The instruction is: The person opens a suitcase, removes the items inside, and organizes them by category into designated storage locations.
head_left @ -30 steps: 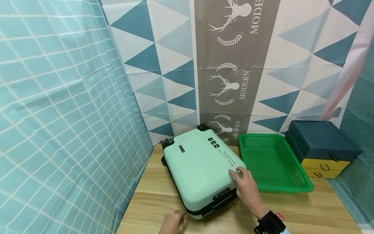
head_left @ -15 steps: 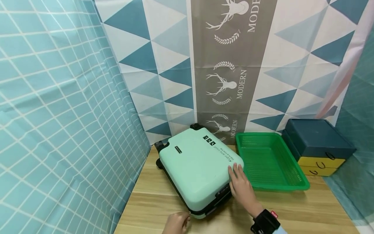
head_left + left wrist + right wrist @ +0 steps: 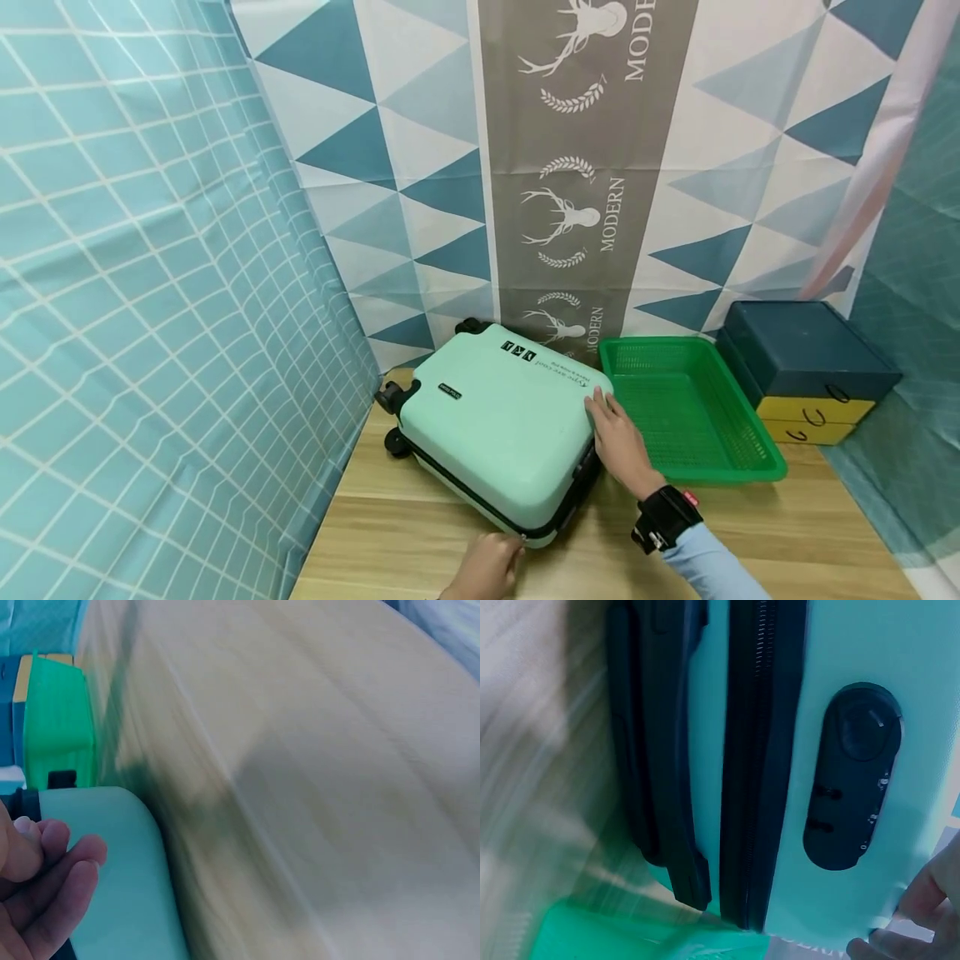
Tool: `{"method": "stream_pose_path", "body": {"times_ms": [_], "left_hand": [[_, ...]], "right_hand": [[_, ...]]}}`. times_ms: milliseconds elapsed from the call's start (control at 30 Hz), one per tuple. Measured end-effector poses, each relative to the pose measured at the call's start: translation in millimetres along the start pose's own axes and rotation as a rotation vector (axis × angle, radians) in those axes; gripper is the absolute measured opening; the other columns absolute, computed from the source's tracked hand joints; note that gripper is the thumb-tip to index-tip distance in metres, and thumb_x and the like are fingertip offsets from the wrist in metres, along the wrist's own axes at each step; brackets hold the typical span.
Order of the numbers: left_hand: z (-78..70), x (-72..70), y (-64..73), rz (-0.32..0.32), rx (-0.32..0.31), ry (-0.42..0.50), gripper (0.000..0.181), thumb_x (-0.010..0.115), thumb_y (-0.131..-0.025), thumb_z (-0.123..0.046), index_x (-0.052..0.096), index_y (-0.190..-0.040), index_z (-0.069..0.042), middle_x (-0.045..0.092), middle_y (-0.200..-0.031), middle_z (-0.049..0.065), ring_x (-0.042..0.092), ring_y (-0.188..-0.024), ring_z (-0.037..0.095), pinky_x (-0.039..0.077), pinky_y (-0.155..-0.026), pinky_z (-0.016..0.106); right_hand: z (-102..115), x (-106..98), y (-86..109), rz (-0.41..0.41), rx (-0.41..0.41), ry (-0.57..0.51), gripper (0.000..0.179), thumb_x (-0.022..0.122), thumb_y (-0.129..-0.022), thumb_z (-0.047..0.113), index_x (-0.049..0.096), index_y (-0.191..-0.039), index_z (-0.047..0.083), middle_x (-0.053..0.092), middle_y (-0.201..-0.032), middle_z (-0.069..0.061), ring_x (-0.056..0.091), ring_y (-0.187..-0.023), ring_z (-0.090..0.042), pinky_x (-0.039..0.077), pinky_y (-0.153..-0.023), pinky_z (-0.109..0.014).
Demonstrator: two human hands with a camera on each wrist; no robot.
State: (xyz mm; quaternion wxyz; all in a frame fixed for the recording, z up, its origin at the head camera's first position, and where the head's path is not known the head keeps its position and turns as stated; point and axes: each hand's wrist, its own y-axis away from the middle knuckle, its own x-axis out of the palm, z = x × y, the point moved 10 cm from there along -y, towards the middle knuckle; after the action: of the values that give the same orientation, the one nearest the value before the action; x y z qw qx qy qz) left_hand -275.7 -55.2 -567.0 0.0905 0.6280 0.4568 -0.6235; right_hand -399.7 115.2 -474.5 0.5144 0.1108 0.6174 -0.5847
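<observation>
A mint-green hard-shell suitcase (image 3: 502, 425) lies flat on the wooden table, its black wheels at the far left. My left hand (image 3: 487, 567) is at its near corner, thumb and index finger pinching what looks like the zipper pull. In the left wrist view the left hand (image 3: 45, 877) hides the pull itself. My right hand (image 3: 621, 437) rests with extended fingers on the lid's right corner. In the right wrist view, the black zipper (image 3: 761, 750) runs between the carry handle (image 3: 667, 750) and a combination lock (image 3: 855, 776); the zipper looks closed along this side.
A green plastic basket (image 3: 678, 479) stands right of the suitcase. Beyond it sits a dark blue box with yellow drawers (image 3: 813, 350). Patterned cloth hangs behind, and a blue gridded curtain (image 3: 150, 292) borders the left of the table (image 3: 405, 517).
The suitcase has turned counterclockwise, its near corner swinging right and its wheels left. My left hand has moved right with that corner. The right hand's fingers have flattened onto the lid. The head view shifted slightly.
</observation>
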Motion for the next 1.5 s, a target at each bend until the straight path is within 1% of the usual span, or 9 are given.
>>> {"method": "stream_pose_path", "body": {"times_ms": [67, 233, 433, 667, 833, 1167, 1333, 1400, 1500], "left_hand": [[-4.5, 2.7, -8.3, 0.009, 0.008, 0.011, 0.028, 0.066, -0.074, -0.006, 0.049, -0.055, -0.018, 0.032, -0.044, -0.015, 0.027, -0.040, -0.006, 0.022, -0.037, 0.013], [-17.5, 12.5, -27.5, 0.023, 0.038, 0.024, 0.036, 0.064, -0.078, -0.007, 0.041, -0.053, -0.019, 0.020, -0.043, -0.013, 0.017, -0.038, -0.004, 0.016, -0.039, 0.013], [-27.9, 27.0, -39.3, 0.051, 0.069, 0.004, 0.034, 0.062, -0.080, -0.009, 0.043, -0.054, -0.021, 0.024, -0.044, -0.011, 0.023, -0.038, -0.003, 0.017, -0.041, 0.014], [-36.6, 41.1, -48.2, 0.122, 0.075, -0.038, 0.029, 0.061, -0.081, -0.011, 0.047, -0.057, -0.021, 0.031, -0.046, -0.009, 0.027, -0.039, -0.001, 0.018, -0.041, 0.015], [-42.6, 53.7, -56.8, 0.173, 0.081, -0.022, 0.026, 0.058, -0.083, -0.012, 0.053, -0.059, -0.020, 0.027, -0.045, -0.009, 0.023, -0.040, -0.001, 0.015, -0.043, 0.017], [-48.4, 58.7, -81.5, 0.138, 0.138, -0.105, 0.047, 0.063, -0.073, -0.008, 0.020, -0.061, -0.021, 0.007, -0.055, -0.009, 0.008, -0.051, 0.007, 0.008, -0.048, 0.021], [-45.4, 62.5, -90.3, 0.160, 0.123, -0.114, 0.048, 0.063, -0.074, -0.009, 0.017, -0.062, -0.020, 0.008, -0.054, -0.006, 0.006, -0.052, 0.007, 0.008, -0.048, 0.022], [-44.9, 64.2, -92.4, 0.171, 0.122, -0.100, 0.048, 0.062, -0.074, -0.008, 0.017, -0.062, -0.020, 0.008, -0.053, -0.006, 0.006, -0.051, 0.007, 0.008, -0.048, 0.022], [-42.2, 67.1, -96.8, 0.180, 0.109, -0.074, 0.048, 0.062, -0.074, -0.008, 0.018, -0.060, -0.019, 0.010, -0.050, -0.007, 0.006, -0.047, 0.006, 0.009, -0.047, 0.021]], "right_hand": [[-5.7, 1.7, -6.5, 0.024, 0.012, 0.001, 0.051, 0.059, -0.076, -0.009, 0.048, -0.125, 0.001, 0.040, -0.131, -0.022, 0.038, -0.118, -0.037, 0.035, -0.042, -0.026], [-16.1, 3.8, -18.7, 0.057, 0.028, 0.025, 0.049, 0.057, -0.078, -0.009, 0.048, -0.124, 0.000, 0.037, -0.133, -0.021, 0.039, -0.117, -0.038, 0.033, -0.044, -0.026], [-20.6, 8.2, -27.4, 0.115, 0.024, 0.044, 0.047, 0.055, -0.078, -0.010, 0.047, -0.123, 0.000, 0.035, -0.134, -0.022, 0.039, -0.116, -0.039, 0.036, -0.049, -0.030], [-20.1, 15.6, -34.6, 0.188, 0.024, -0.016, 0.039, 0.046, -0.085, -0.008, 0.046, -0.123, 0.001, 0.032, -0.136, -0.022, 0.039, -0.116, -0.039, 0.021, -0.044, -0.028], [-28.3, 27.7, -39.6, 0.269, 0.080, -0.018, 0.041, 0.045, -0.086, -0.007, 0.043, -0.126, 0.003, 0.029, -0.138, -0.021, 0.041, -0.113, -0.040, 0.020, -0.043, -0.027], [-41.3, 38.9, -52.4, 0.401, 0.185, 0.006, 0.046, 0.039, -0.090, -0.003, 0.034, -0.135, 0.007, 0.024, -0.141, -0.018, 0.039, -0.112, -0.043, 0.025, -0.043, -0.032], [-28.4, 26.9, -50.7, 0.273, 0.132, 0.004, 0.046, 0.052, -0.086, 0.000, 0.044, -0.130, 0.006, 0.037, -0.134, -0.020, 0.038, -0.115, -0.043, 0.043, -0.068, -0.042], [-9.3, 19.3, -48.1, 0.179, 0.042, -0.001, 0.039, 0.057, -0.084, 0.004, 0.053, -0.122, 0.005, 0.044, -0.128, -0.020, 0.040, -0.114, -0.041, 0.038, -0.085, -0.046], [27.7, 10.9, -42.4, 0.073, -0.106, -0.025, 0.031, 0.059, -0.084, 0.013, 0.059, -0.114, 0.007, 0.050, -0.122, -0.018, 0.043, -0.113, -0.038, 0.030, -0.094, -0.049]]}}
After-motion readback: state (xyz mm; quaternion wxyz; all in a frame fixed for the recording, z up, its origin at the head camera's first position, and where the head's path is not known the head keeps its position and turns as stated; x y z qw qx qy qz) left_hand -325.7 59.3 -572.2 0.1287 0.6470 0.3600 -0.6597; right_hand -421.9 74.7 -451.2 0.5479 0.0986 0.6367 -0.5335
